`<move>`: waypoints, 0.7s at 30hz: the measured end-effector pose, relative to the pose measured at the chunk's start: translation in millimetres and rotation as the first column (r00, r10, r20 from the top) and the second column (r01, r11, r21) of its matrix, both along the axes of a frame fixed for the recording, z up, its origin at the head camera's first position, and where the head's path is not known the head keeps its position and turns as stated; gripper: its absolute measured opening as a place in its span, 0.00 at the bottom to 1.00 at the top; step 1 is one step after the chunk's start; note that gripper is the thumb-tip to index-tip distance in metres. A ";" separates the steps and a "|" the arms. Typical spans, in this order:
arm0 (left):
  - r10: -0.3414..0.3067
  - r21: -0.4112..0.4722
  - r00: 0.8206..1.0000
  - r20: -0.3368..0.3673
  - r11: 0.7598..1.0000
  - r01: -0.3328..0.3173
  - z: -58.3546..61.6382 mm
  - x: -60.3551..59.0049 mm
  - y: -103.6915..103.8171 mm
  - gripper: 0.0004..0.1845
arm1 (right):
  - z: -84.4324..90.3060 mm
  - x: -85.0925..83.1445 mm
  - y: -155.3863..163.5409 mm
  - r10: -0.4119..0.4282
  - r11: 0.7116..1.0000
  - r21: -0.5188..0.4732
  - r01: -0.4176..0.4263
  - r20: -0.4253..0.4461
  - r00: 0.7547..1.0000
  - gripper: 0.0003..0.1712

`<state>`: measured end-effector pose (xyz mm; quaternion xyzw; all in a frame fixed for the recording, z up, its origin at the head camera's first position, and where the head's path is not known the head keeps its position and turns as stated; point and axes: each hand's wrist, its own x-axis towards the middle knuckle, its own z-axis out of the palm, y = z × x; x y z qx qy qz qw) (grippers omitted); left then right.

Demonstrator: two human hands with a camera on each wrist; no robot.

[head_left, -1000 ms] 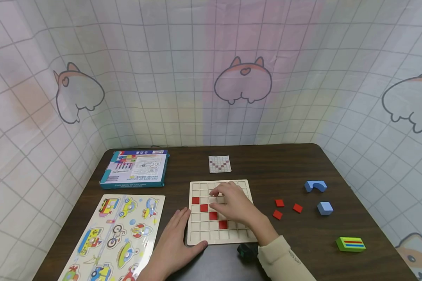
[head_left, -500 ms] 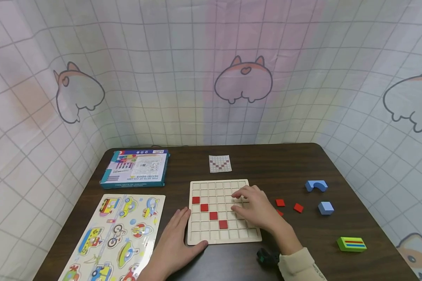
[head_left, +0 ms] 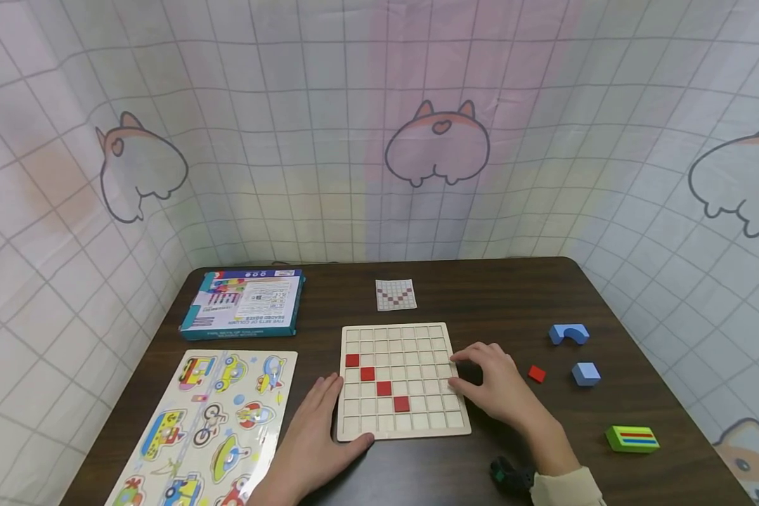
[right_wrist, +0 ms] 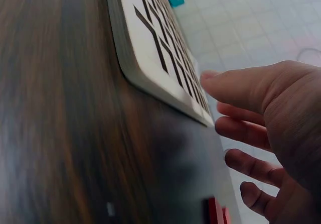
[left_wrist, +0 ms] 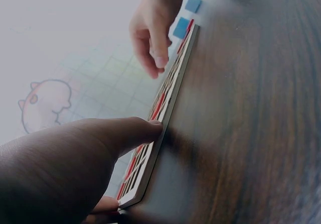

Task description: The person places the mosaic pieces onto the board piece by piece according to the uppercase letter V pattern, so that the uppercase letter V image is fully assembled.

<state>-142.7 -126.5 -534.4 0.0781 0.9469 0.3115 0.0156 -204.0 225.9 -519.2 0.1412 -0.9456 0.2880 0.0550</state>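
Hands, head view: left hand (head_left: 316, 429) flat and relaxed on the counter (head_left: 519, 295), thumb side butted against the lower-left edge of the grid board (head_left: 443, 330). Right hand (head_left: 496, 386) loosely curled just off the board's right edge, gripping nothing visible. Board sits mid-counter, between both hands.

Count: four red tiles (head_left: 384, 388) seated in a descending diagonal; one loose red tile (head_left: 535, 374) just right of the right hand. Can't tell if more sit under the palm. One pattern card (head_left: 395, 294), one blue arch block (head_left: 568, 334), one blue cube (head_left: 585, 374), one green striped block (head_left: 632, 439), one box (head_left: 243, 302), one vehicle puzzle (head_left: 209, 422).

Left wrist view: left hand (left_wrist: 65, 169) with thumb tip touching the board rim (left_wrist: 165, 113); right hand (left_wrist: 153, 28) at the far end, fingers hanging, empty. Two blue blocks behind.

Right wrist view: right hand (right_wrist: 281, 113) spread, nothing held; board corner (right_wrist: 150, 48) close; one red tile (right_wrist: 215, 211) below the fingers.

Advice: keep the left brace on the rim, pinch one tile by its edges, check against the card, drop square into the cell.
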 end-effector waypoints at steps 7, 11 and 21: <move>0.007 -0.001 1.000 -0.004 1.000 -0.007 -0.7 0.5 0.2 0.61 | 1.2 11.8 20.9 -0.070 0.997 0.012 0.070 -0.013 0.997 0.20; 0.011 -0.003 1.000 -0.005 1.000 -0.011 -0.7 0.2 0.3 0.61 | 0.3 17.8 30.4 -0.093 0.995 0.027 0.094 -0.020 0.995 0.20; 0.009 -0.009 1.000 0.008 1.000 -0.009 -1.4 -1.0 0.4 0.61 | -3.8 27.2 50.8 -0.162 0.986 0.041 0.164 -0.052 0.985 0.19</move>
